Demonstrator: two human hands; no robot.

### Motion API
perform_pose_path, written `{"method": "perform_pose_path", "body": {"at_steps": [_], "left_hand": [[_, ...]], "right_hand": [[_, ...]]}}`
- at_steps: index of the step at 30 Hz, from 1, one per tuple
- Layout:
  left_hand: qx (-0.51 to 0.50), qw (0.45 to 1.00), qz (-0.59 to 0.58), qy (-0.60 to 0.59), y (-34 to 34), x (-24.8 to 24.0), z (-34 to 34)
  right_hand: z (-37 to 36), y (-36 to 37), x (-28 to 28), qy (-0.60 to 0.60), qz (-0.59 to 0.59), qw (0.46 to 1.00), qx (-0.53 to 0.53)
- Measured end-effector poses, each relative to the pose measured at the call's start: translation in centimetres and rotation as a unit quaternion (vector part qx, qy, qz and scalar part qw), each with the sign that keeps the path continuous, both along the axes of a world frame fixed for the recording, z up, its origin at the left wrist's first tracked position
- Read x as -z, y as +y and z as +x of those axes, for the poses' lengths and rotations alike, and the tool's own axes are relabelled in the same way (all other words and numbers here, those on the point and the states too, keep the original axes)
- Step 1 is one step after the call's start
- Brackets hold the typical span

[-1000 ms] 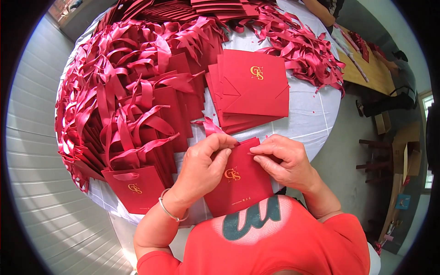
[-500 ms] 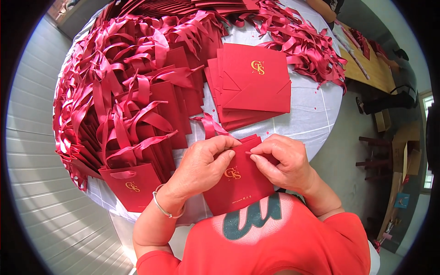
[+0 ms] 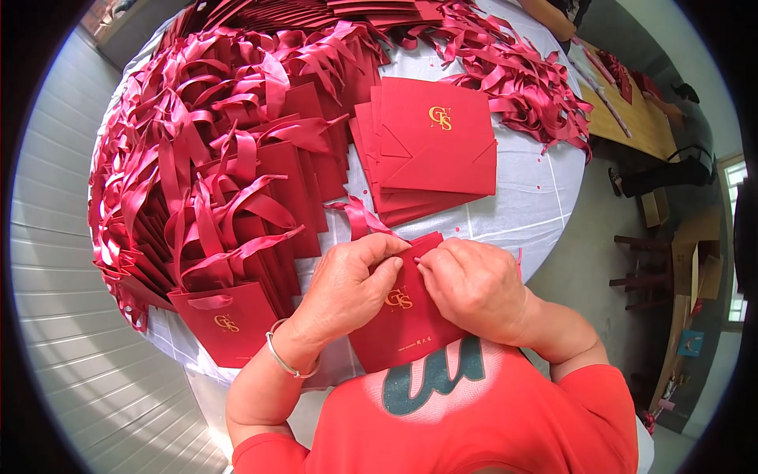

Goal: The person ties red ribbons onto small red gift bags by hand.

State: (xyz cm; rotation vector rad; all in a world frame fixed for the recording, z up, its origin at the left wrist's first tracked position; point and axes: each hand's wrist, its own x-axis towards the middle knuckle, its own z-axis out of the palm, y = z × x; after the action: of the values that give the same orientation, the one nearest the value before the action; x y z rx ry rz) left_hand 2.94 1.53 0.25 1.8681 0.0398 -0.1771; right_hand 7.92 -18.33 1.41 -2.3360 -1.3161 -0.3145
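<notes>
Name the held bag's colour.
The bag is red with gold print; the head view shows it best.

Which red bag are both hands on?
The bag by the shirt, with the left hand and right hand at its top. Neither hand is on the ribboned bags to its left or the flat stack beyond it.

Near bag (image 3: pixel 410 322) was deep red, with a gold emblem (image 3: pixel 399 298) and small pale print low on its front. Flat bag stack (image 3: pixel 442 162), farther off, showed the same deep red, its top face also gold-marked. Standing bags (image 3: pixel 229 332) on the left were red too; their ribbon handles (image 3: pixel 257 209) ran glossier, rosier. Loose ribbons (image 3: pixel 529 87), far right, had that same rose sheen. Tablecloth (image 3: pixel 529 205) was white, crossed by thin pale lines. Near shirt (image 3: pixel 371 442): bright orange-red, bore dark green lettering on white. Left wall (image 3: pixel 71 261) was pale grey, striped.
</notes>
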Motion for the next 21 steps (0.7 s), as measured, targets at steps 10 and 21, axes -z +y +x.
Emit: {"method": "perform_pose_path", "body": {"at_steps": [10,21], "left_hand": [[0.001,0.999,0.033,-0.016,0.0,0.4,-0.2],[0.004,0.99,0.091,-0.105,-1.0,-0.8,-1.4]], "right_hand": [[1.4,1.4,-0.7,0.125,-0.014,0.992,0.008],[2.8,0.4,-2.1,0.202,0.095,0.973,-0.059]]}}
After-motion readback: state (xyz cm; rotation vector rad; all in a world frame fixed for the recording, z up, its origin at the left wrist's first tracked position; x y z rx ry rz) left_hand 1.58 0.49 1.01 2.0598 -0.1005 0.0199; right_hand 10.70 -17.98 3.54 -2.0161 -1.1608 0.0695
